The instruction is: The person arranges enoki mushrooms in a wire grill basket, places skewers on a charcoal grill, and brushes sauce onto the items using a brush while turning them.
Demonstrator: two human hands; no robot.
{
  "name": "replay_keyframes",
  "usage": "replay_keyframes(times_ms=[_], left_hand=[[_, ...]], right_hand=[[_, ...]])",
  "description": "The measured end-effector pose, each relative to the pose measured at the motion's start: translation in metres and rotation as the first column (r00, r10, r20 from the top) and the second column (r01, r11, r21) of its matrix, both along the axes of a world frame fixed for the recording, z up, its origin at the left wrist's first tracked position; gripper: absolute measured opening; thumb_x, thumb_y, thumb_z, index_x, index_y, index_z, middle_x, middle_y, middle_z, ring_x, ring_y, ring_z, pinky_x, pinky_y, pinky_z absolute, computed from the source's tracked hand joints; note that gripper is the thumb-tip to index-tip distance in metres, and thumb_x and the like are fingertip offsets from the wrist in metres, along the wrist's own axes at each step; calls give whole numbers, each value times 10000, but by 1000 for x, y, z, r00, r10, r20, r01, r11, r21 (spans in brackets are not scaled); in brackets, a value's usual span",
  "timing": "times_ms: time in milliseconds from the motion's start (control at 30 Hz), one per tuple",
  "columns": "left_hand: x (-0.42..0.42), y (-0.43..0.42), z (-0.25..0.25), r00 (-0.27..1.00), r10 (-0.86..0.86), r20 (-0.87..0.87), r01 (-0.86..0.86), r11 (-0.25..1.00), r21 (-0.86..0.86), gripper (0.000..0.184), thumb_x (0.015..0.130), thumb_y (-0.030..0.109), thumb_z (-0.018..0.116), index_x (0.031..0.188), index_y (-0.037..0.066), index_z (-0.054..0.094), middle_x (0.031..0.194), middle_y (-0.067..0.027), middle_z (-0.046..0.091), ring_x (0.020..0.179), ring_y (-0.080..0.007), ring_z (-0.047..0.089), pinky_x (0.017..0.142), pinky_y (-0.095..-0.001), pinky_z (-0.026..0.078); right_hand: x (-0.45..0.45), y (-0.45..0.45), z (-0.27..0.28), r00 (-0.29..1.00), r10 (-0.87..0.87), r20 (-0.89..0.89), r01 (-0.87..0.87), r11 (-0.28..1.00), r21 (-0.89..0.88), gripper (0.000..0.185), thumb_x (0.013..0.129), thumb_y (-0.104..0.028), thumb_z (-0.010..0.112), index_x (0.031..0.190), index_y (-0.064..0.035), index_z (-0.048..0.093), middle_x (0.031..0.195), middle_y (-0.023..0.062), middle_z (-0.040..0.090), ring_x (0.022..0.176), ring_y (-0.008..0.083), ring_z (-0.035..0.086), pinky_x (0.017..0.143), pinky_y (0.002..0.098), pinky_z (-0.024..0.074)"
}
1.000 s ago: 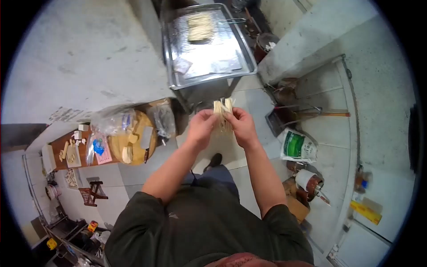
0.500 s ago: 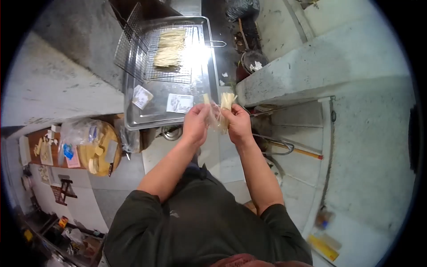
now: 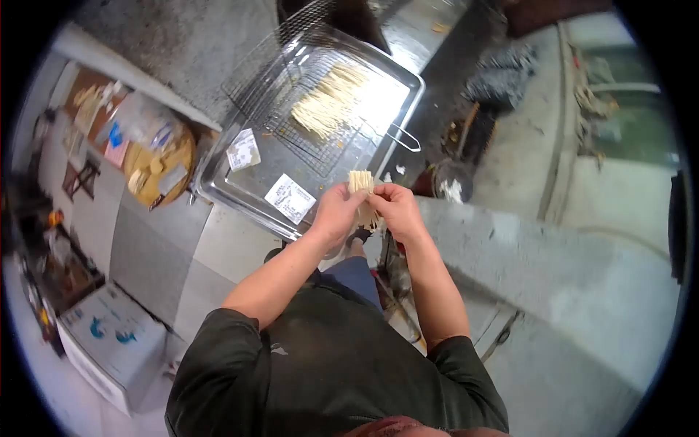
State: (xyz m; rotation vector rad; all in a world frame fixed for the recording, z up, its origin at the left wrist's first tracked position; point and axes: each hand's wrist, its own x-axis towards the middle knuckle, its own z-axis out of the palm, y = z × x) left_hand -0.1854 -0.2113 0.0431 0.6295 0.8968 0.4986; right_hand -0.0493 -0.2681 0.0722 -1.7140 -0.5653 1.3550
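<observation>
My left hand and my right hand are close together, fingers pinched round a bundle of pale thin strands that looks like enoki mushrooms. Its ends stick up above my fingertips, and more strands show below, between my hands. Beyond them, a row of similar pale strands lies on a wire grill basket whose hinged lid stands raised. The basket rests in a large metal tray. Two packets with white labels lie in the tray: one label close to my left hand, another packet farther left.
To the left, a round wooden board bears a cleaver and cut pale pieces. A white box stands on the floor at lower left. Right of the tray are a bucket with white scraps and a concrete ledge.
My hands have come together, and strands held apart between them now form one bundle. The view has turned, so the tray appears tilted and the white box has come into sight.
</observation>
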Motion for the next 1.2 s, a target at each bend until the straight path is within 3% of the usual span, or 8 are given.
replay_keyframes(times_ms=[200,300,333,533,700,867,1067,1200], left_hand=[[58,-10,-27,931,347,-114,-341,937,73,226,890,145,589,1011,-42,627,922,-86,645,794,-124,595,680,-294,469],[86,-6,-2,837,547,27,-546,837,-42,221,896,140,583,1025,-35,627,935,-78,648,800,-132,602,688,-299,470],[90,-2,2,880,475,-1,-475,880,-7,226,941,100,530,1112,-44,557,1038,-94,635,898,-163,618,787,-307,488],[109,17,-13,817,567,-103,-566,823,42,233,928,106,546,1108,-41,569,1040,-91,639,908,-168,615,805,-312,479],[102,46,-30,762,617,-195,-606,786,121,237,915,98,545,1099,-46,587,1028,-97,645,887,-176,621,786,-314,483],[100,74,-41,674,738,6,-737,674,-47,249,908,93,566,1105,-59,579,1049,-115,652,924,-187,632,811,-317,491],[97,101,-49,692,719,-59,-721,693,-13,259,865,119,620,1041,-69,598,966,-102,635,819,-163,608,699,-318,491],[98,109,-64,701,703,-116,-710,704,-22,286,880,104,612,1102,-71,570,1038,-107,629,886,-176,607,763,-327,488]], right_hand=[[70,41,-21,961,261,-95,-260,965,19,180,844,-154,671,879,20,642,730,6,613,618,66,502,542,233,397],[97,54,-19,951,271,-150,-264,962,63,203,842,-167,665,882,33,655,732,19,626,620,73,511,543,244,403],[103,58,-16,946,304,-110,-298,952,67,207,841,-167,665,887,35,659,737,23,631,624,76,517,546,247,408],[110,93,-13,904,426,-24,-425,904,43,191,833,-147,679,904,31,679,751,35,649,637,92,549,562,254,435],[103,131,-37,865,482,-140,-486,874,5,154,847,-136,673,875,16,670,737,19,634,628,84,532,543,241,415],[101,165,-40,861,456,-224,-473,881,-28,154,870,-143,645,836,8,648,732,7,610,621,75,516,538,232,407],[93,195,-57,834,547,-69,-549,835,-22,215,859,-174,659,905,36,659,754,31,631,626,88,528,553,252,434],[96,207,-49,807,582,-99,-588,807,-48,236,856,-177,662,919,51,657,755,39,632,615,85,521,537,254,426]])
